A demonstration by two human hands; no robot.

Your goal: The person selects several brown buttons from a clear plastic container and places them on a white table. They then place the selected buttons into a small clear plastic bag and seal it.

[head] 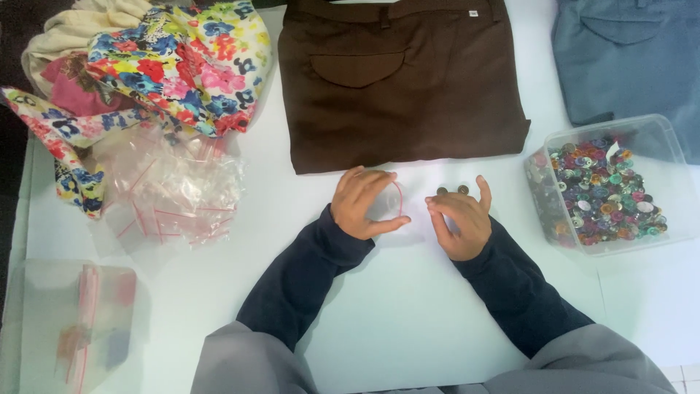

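Both hands, left hand (362,202) and right hand (459,221), rest below brown trousers (397,87).

The white table (408,321) is open in front, between and below the two sleeves. Behind the hands, the folded brown trousers (401,87) block the way. On the right stands the clear box of buttons (609,186); on the left lies a heap of small plastic bags (175,190).

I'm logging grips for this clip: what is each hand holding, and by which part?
The left hand holds a small clear zip bag by its edge. The right hand holds nothing visible; two small buttons lie by its fingertips.
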